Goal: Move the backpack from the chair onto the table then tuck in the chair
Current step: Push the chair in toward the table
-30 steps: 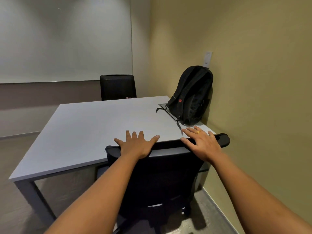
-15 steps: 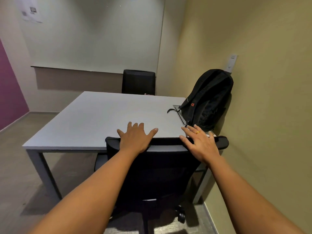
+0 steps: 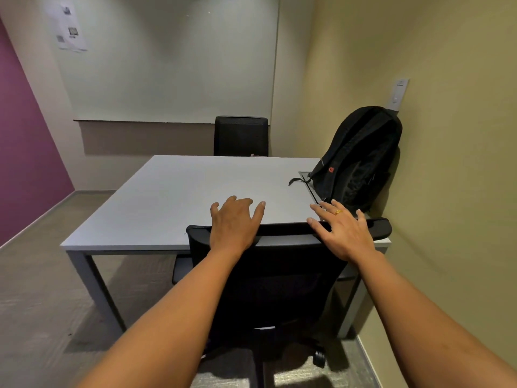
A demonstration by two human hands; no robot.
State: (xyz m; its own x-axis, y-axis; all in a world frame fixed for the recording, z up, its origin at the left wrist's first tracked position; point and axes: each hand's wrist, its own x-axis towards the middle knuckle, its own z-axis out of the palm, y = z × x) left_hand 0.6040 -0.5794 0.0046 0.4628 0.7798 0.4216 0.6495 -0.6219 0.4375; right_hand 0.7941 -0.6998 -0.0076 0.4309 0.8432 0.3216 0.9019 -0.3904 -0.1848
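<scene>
A black backpack [image 3: 361,161] with a small red logo stands upright on the grey table [image 3: 181,197] at its right edge, leaning against the yellow wall. The black mesh office chair [image 3: 279,281] is right in front of me, its seat under the table and its backrest top close to the table's near edge. My left hand [image 3: 236,222] lies palm-down on the top left of the backrest, fingers apart. My right hand [image 3: 342,231], wearing a gold ring, lies flat on the top right of the backrest, fingers spread.
A second black chair [image 3: 241,135] stands tucked in at the table's far side. The yellow wall [image 3: 447,191] runs close along the right. A cable hatch [image 3: 305,175] sits in the tabletop beside the backpack. Grey floor [image 3: 42,289] stretches to the left, up to a purple wall.
My view has swung left and up, showing more floor and the purple wall. Both hands stay on the chair's backrest top, and the backpack has not moved.
</scene>
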